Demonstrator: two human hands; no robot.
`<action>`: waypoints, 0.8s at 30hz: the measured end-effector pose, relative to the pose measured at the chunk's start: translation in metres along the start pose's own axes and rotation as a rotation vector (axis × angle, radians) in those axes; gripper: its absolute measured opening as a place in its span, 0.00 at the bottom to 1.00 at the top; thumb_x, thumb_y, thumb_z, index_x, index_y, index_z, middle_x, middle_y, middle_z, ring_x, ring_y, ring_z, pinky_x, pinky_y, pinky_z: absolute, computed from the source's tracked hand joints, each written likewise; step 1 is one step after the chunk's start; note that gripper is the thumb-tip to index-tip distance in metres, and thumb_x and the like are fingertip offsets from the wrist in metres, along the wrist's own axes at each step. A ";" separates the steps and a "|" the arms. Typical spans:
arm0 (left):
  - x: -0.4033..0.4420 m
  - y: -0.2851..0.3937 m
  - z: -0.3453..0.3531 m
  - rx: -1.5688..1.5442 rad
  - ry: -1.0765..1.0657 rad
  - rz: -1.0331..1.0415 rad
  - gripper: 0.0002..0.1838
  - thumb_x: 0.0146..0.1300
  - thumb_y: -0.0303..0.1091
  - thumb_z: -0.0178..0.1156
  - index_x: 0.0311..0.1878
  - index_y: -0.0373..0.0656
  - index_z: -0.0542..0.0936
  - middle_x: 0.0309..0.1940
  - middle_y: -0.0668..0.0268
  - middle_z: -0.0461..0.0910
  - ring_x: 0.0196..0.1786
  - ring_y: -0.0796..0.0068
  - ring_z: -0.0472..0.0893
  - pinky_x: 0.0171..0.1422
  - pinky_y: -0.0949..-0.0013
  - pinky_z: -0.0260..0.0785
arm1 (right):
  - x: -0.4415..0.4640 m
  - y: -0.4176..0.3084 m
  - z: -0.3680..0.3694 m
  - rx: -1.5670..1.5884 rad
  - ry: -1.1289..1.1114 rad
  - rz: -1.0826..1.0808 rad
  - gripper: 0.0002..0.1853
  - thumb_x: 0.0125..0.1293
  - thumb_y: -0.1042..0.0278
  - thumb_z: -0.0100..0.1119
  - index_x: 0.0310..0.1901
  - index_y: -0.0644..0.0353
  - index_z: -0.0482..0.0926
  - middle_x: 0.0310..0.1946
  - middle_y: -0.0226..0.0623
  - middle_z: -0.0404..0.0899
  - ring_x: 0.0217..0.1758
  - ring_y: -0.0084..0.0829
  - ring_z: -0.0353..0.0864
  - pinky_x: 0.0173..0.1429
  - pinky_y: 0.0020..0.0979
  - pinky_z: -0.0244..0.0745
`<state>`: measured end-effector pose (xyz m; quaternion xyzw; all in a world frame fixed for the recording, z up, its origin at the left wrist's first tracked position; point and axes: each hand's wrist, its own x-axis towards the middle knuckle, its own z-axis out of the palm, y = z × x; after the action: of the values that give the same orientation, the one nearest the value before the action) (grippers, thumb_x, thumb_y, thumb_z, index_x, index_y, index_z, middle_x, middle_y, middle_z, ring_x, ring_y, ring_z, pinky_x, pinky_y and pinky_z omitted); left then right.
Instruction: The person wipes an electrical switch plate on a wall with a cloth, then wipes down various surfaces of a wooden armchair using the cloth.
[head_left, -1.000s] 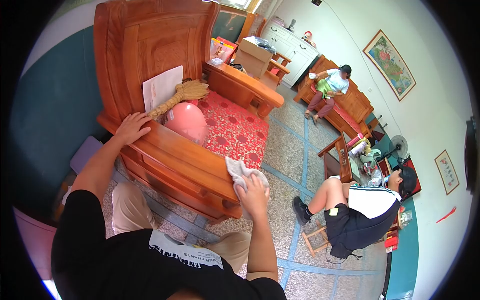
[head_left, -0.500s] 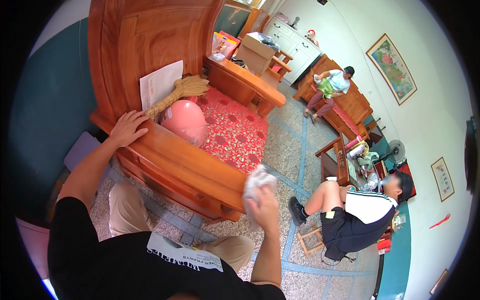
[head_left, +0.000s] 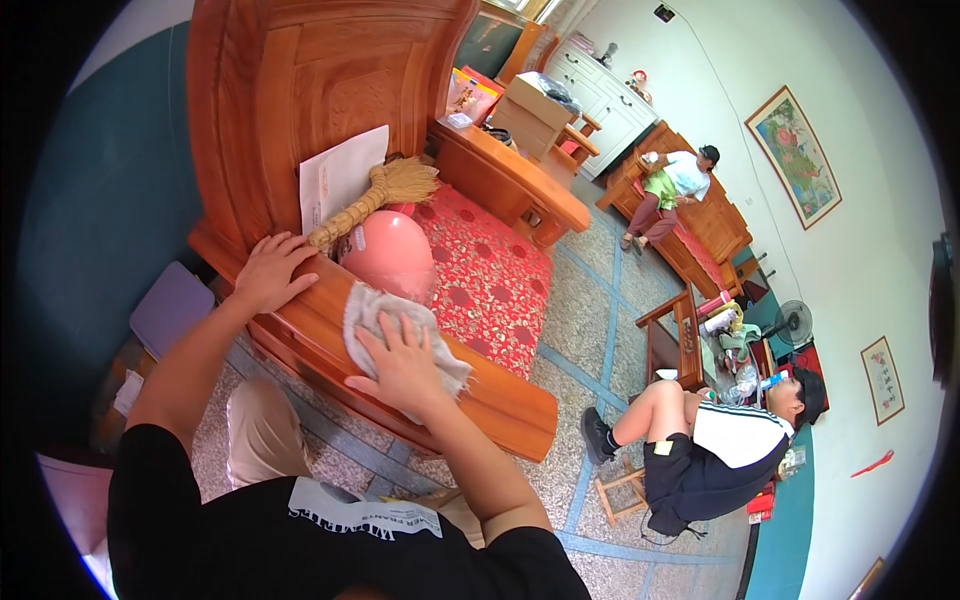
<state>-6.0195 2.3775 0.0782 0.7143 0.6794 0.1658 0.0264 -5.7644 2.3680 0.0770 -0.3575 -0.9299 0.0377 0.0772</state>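
My left hand (head_left: 274, 274) lies with its fingers spread on the back end of the wooden armrest (head_left: 510, 405), beside the handle of a straw hand broom (head_left: 350, 217). Flat on a grey-white cloth (head_left: 362, 312) is my right hand (head_left: 402, 362), fingers apart, pressing it against the top of the armrest. Part of the cloth drapes over the inner edge, towards the seat. Just beyond it, a pink helmet (head_left: 392, 250) sits on the red patterned seat cushion (head_left: 495, 290).
A white paper (head_left: 335, 175) leans on the chair back (head_left: 340, 80). One person (head_left: 735, 435) sits on a small wooden stool (head_left: 622, 494) at the right; another (head_left: 680, 185) sits on a far bench. A cardboard box (head_left: 530, 112) and a fan (head_left: 793, 322) stand farther off.
My right hand has moved left from the armrest's front end to its middle, flattening the bunched cloth on top. The left hand stays on the armrest. The view has shifted slightly.
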 end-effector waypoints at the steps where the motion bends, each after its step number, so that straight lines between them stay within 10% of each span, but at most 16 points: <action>1: 0.000 0.000 -0.001 -0.005 -0.010 -0.010 0.25 0.58 0.52 0.46 0.55 0.48 0.68 0.59 0.62 0.61 0.65 0.61 0.54 0.68 0.58 0.41 | 0.011 -0.006 0.004 0.018 0.011 -0.030 0.37 0.48 0.37 0.54 0.58 0.46 0.63 0.61 0.48 0.54 0.65 0.54 0.48 0.63 0.56 0.42; 24: 0.001 0.000 0.002 -0.015 0.029 -0.018 0.22 0.59 0.47 0.47 0.54 0.50 0.69 0.59 0.65 0.61 0.64 0.62 0.55 0.67 0.59 0.43 | 0.009 -0.008 0.012 0.075 0.106 -0.149 0.34 0.48 0.48 0.59 0.58 0.45 0.63 0.61 0.42 0.56 0.64 0.48 0.52 0.63 0.54 0.47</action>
<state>-6.0189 2.3785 0.0769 0.7054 0.6849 0.1808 0.0235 -5.7779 2.3677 0.0674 -0.2858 -0.9465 0.0475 0.1424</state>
